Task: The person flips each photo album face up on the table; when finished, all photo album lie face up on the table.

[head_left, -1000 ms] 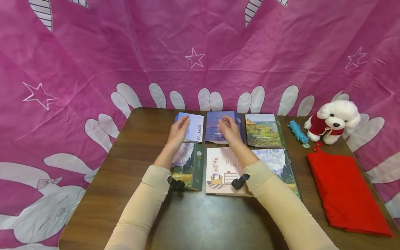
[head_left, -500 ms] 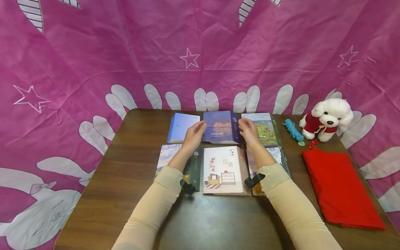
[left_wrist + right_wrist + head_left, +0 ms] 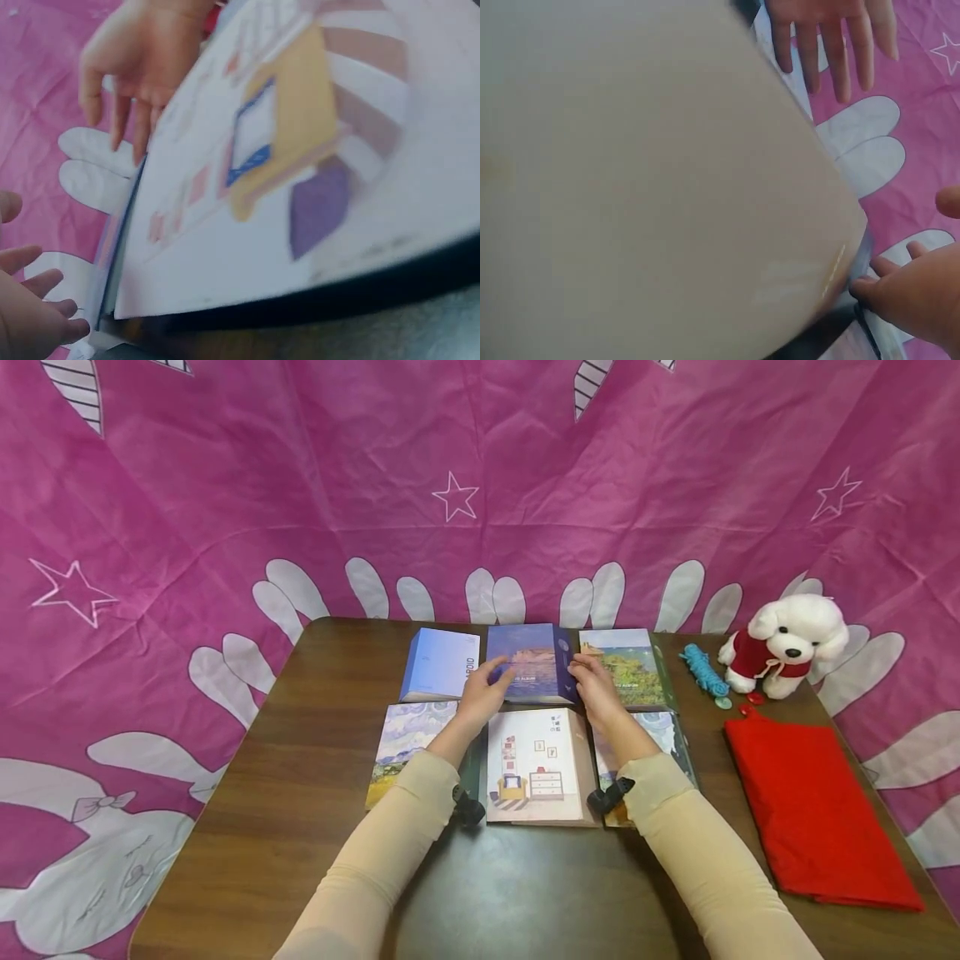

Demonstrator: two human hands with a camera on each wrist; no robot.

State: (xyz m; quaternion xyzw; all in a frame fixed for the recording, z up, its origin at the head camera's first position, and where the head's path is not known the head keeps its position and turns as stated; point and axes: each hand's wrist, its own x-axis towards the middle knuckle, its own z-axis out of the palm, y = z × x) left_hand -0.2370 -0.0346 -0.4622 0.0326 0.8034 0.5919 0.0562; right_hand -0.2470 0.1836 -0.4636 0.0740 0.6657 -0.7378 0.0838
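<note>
In the head view a blue-purple photo album [image 3: 528, 664] with a sea cliff cover lies in the back row, between my two hands. My left hand [image 3: 482, 693] overlaps its left lower corner, fingers relaxed. Beside its spine, my right hand [image 3: 600, 693] has its fingertips near the edge. Neither hand grips anything. A light blue POLAROID album [image 3: 438, 664] lies on the left; a green landscape album [image 3: 633, 668] lies on the right. Close under my wrists sits a thick white album [image 3: 536, 789] with a drawn room, which fills much of the left wrist view [image 3: 225, 262].
Two painted landscape albums lie in the front row, the left one [image 3: 408, 735] and the right one [image 3: 660, 727], both partly under my arms. On the right are blue yarn [image 3: 703, 670], red buttons [image 3: 753, 699], a plush dog [image 3: 795, 643] and a folded red cloth [image 3: 825, 814].
Both hands have shifted right from one second ago to flank the blue-purple album. Over the last half second the left hand moved slightly right and nearer to me. The albums look almost unmoved.
</note>
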